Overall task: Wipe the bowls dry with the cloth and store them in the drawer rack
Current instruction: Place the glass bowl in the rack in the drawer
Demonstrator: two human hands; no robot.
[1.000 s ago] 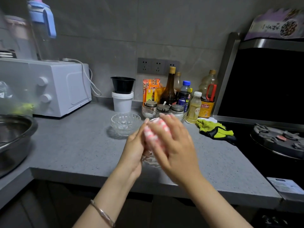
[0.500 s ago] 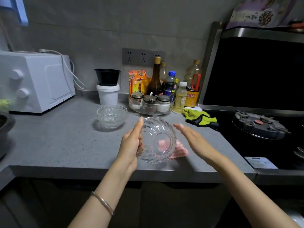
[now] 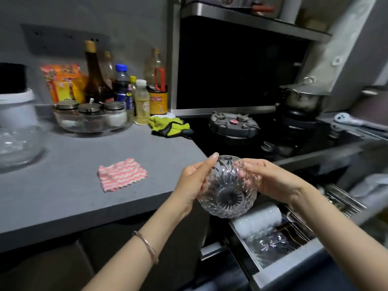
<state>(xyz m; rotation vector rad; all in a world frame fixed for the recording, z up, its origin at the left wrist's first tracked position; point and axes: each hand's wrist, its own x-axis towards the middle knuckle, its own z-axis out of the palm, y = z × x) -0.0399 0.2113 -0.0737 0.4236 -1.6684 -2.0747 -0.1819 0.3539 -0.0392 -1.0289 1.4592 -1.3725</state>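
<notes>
A cut-glass bowl (image 3: 227, 192) is held in the air past the counter's right end, above the open drawer rack (image 3: 294, 246). My left hand (image 3: 194, 181) grips its left rim, thumb up along the edge. My right hand (image 3: 273, 179) holds the right rim, fingers curled inside. The pink-and-white striped cloth (image 3: 121, 174) lies flat on the grey counter (image 3: 63, 185), let go. A second glass bowl (image 3: 19, 143) sits at the far left of the counter. Another glass bowl (image 3: 268, 242) lies in the drawer.
A tray of spice jars (image 3: 92, 117), bottles (image 3: 94, 74) and a yellow-green glove (image 3: 168, 126) stand along the back. To the right are a gas hob (image 3: 233, 124) and a steel pot (image 3: 302, 97). A white roll (image 3: 258, 219) lies in the drawer beside wire racks (image 3: 344, 200).
The cloth was dropped on the counter. Both hands carried the bowl to the right, off the counter and over the open drawer. My right hand now grips the rim.
</notes>
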